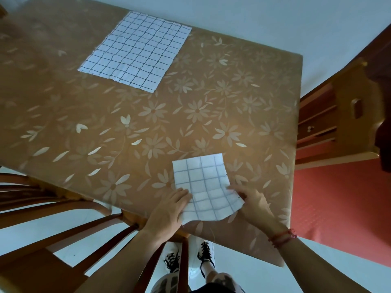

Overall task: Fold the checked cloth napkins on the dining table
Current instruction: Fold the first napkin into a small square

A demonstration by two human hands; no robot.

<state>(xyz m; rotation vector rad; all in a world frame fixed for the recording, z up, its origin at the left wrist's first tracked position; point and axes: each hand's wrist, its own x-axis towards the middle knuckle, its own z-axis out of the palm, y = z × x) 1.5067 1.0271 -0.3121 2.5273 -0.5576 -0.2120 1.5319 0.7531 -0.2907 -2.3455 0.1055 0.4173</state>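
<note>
Folded checked napkin at near edge of dining table, its near end lifted past that edge, left hand pinching its left side, right hand pinching its right side, 2nd checked napkin spread flat toward table's far side, wooden chair at table's near-left edge

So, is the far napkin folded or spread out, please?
Spread out: the far napkin lies flat and wide on the table, whole grid showing.

We log a red thread bracelet, several strands, on the right wrist. White sneakers with black laces. Mottled grey patterned fabric over our knees, details unclear.
</note>
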